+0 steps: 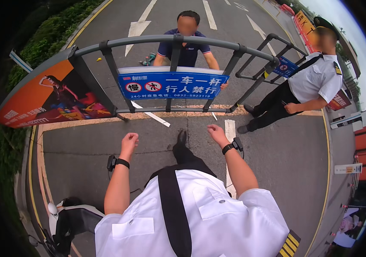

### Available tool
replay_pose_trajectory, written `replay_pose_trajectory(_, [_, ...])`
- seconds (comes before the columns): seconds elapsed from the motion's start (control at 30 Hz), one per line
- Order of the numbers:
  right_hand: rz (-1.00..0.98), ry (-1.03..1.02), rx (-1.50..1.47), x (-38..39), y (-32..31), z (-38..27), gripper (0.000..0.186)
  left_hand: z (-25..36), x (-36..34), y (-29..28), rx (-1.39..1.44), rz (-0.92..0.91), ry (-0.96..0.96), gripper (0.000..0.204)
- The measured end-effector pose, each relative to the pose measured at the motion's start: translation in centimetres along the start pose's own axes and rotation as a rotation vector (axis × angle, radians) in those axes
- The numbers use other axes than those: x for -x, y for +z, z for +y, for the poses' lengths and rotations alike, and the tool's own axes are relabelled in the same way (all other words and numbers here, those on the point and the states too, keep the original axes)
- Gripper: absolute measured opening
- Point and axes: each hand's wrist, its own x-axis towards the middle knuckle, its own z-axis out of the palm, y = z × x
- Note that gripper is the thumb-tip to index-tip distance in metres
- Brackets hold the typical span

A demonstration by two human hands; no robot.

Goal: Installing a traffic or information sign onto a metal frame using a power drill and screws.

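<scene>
Sign (172, 84), blue, upper centre of the frame, against the near side of the grey railing (148, 40). Looks positioned, probably not secured yet: co-worker's hand (224, 85) is on its right edge, no fixings visible. Left hand (129, 141) and right hand (217, 132), mid-frame, apart from it: fingers loosely curled, nothing visible held; can't tell if fingertips meet. Co-worker's other hand out of sight, apparently behind the panel.

Head-worn fisheye, wide, facing down and forward.
</scene>
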Motion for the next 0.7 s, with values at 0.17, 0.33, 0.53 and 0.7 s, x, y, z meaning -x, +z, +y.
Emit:
replay_pose_trajectory(0.17, [0.117,-0.400,0.209,-5.9,0.5,-8.1,0.051,7.4,-2.9,1.9,-0.216,0.130,0.381,0.041])
replay_pose_trajectory(0.33, [0.307,-0.732,0.484,-11.3,-0.2,-19.4,0.066,19.3,-5.4,5.3,-0.550,0.249,0.694,0.070])
replay_pose_trajectory(0.53, [0.319,-0.962,0.820,-16.4,-2.3,-27.7,0.089,28.7,-11.3,9.2,-0.908,0.361,0.800,0.102])
replay_pose_trajectory(0.7, [0.131,-0.923,0.927,-19.8,-3.4,-29.2,0.077,31.8,-15.3,10.9,-1.092,0.264,0.758,0.107])
